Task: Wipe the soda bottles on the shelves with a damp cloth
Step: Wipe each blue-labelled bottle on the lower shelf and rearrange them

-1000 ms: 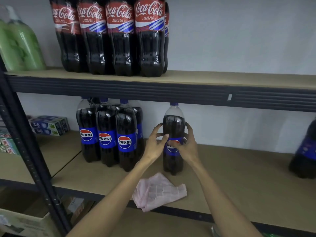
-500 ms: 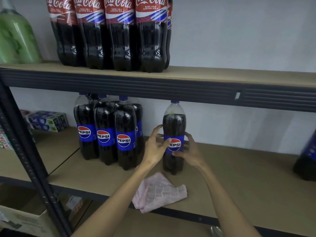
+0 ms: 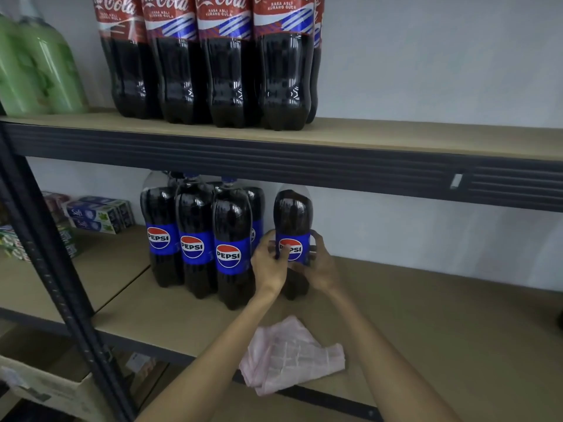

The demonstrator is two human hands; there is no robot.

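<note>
The held bottle (image 3: pixel 293 220) stands right of the Pepsi row (image 3: pixel 195 239) (lower shelf (image 3: pixel 426 315)); cloth (image 3: pixel 289 356) before it.

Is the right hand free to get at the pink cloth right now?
Likely yes, once it lets go. The right hand grips the lone Pepsi bottle alongside the left hand; the pink cloth lies bare on the lower shelf, at its front edge, between the forearms, nothing over it.

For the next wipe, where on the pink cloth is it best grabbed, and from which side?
Likely the raised folds in the middle of the pink cloth, pinched from above, from the front. It lies crumpled on the lower shelf, overhanging its front edge. The left hand and right hand both hold the lone Pepsi bottle, so one must let go first.
</note>
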